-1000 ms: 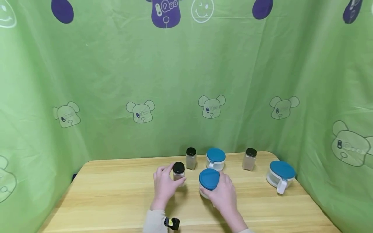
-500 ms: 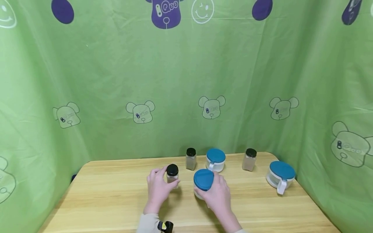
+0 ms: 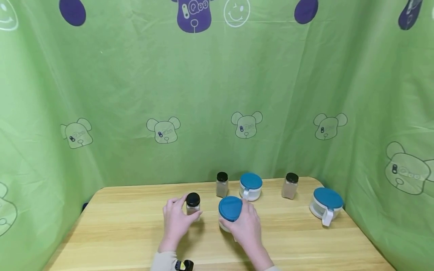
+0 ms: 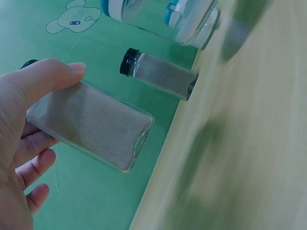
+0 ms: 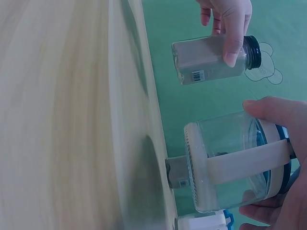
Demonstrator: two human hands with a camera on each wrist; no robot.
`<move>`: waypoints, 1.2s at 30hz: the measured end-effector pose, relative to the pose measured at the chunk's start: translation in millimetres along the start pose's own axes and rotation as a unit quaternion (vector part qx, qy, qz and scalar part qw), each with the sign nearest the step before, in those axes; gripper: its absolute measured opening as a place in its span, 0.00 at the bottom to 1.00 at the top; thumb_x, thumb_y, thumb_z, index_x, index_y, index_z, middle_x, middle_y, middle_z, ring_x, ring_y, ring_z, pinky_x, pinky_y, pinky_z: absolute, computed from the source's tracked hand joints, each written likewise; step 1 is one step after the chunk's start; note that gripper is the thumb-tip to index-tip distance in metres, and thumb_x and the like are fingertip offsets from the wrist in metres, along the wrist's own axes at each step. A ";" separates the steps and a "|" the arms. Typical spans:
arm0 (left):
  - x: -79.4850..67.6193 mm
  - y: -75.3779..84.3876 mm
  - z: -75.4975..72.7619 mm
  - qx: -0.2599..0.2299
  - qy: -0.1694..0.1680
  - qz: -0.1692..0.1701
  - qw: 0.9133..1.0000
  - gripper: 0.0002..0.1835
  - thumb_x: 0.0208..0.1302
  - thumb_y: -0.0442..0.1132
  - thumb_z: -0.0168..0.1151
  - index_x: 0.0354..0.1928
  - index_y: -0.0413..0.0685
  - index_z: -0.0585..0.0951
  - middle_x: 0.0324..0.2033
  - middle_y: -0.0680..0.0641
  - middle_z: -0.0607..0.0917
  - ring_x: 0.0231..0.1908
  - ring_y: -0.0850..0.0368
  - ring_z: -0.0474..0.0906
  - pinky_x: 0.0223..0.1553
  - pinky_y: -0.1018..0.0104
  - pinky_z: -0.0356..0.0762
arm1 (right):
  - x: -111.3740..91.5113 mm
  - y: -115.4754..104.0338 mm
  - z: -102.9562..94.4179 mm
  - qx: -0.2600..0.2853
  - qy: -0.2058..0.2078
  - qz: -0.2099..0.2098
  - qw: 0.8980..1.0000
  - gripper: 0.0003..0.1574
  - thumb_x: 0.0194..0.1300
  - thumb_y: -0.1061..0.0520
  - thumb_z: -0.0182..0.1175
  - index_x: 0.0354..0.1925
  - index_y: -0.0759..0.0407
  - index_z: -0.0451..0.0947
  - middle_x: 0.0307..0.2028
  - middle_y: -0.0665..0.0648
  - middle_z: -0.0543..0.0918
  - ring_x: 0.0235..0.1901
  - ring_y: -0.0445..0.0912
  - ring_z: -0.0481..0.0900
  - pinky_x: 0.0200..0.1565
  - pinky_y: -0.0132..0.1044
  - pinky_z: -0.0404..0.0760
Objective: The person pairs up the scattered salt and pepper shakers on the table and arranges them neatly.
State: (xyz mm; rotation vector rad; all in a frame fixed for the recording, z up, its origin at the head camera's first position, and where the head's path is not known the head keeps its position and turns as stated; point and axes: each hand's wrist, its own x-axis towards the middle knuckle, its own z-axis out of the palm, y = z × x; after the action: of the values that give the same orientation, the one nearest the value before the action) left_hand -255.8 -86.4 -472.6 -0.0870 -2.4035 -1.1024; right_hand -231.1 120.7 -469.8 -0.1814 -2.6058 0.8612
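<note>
My left hand (image 3: 175,222) grips a square glass spice jar (image 4: 98,127) with a black lid, filled with grey-brown powder. Thumb and fingers pinch it near the lid, and its base is off the table. To its right, my right hand (image 3: 247,225) holds a round clear glass seasoning pot (image 5: 223,132) around its rim. This pot has a blue lid (image 3: 230,208) and a white handle (image 5: 247,162); it also hangs above the table, as the right wrist view shows. The two held jars are apart from each other.
Behind the hands stand another black-lidded spice jar (image 3: 222,185) and a blue-lidded pot (image 3: 251,186). Further right are a third spice jar (image 3: 289,186) and a pot (image 3: 326,206) near the table's right edge. Green curtain (image 3: 203,82) surrounds the wooden table (image 3: 118,226).
Both hands have moved left together, the left carrying the spice jar and the right the seasoning pot. The jars and pots standing on the table have stayed put.
</note>
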 end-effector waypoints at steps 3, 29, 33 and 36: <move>-0.4 -2.9 -3.4 0.003 0.001 0.002 1.000 0.40 0.39 0.50 0.81 0.57 0.43 0.80 0.48 0.40 0.83 0.52 0.45 0.70 0.54 0.47 0.65 | -1.2 -4.0 1.6 0.004 0.000 0.004 1.000 0.64 0.39 0.33 0.76 0.65 0.66 0.65 0.56 0.68 0.76 0.54 0.62 0.76 0.52 0.61 0.77; -0.6 -32.9 -37.0 0.023 -0.001 -0.026 0.999 0.42 0.40 0.50 0.81 0.59 0.39 0.78 0.50 0.37 0.82 0.55 0.43 0.68 0.58 0.44 0.61 | -8.2 -32.6 19.6 0.008 -0.014 -0.004 1.000 0.64 0.38 0.31 0.76 0.63 0.66 0.66 0.54 0.66 0.77 0.52 0.59 0.76 0.52 0.59 0.77; -1.2 -38.1 -41.3 0.025 -0.004 -0.034 0.999 0.43 0.40 0.50 0.80 0.60 0.39 0.76 0.51 0.36 0.81 0.55 0.43 0.68 0.58 0.44 0.61 | -9.7 -38.1 23.7 0.011 -0.019 -0.001 1.000 0.64 0.38 0.31 0.76 0.63 0.66 0.66 0.53 0.65 0.77 0.52 0.59 0.76 0.52 0.58 0.78; -1.1 -41.0 -44.6 0.025 -0.004 -0.036 0.999 0.43 0.40 0.50 0.80 0.60 0.38 0.76 0.51 0.36 0.81 0.55 0.43 0.68 0.58 0.44 0.61 | -10.5 -43.2 27.8 0.019 -0.016 -0.003 1.000 0.63 0.37 0.32 0.76 0.63 0.65 0.67 0.52 0.65 0.78 0.51 0.58 0.77 0.52 0.58 0.78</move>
State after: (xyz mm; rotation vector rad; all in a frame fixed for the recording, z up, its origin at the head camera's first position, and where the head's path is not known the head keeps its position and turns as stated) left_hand -247.2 -146.2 -477.0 0.0108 -2.4572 -1.0748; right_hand -232.6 68.3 -467.8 -0.1494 -2.6169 0.9171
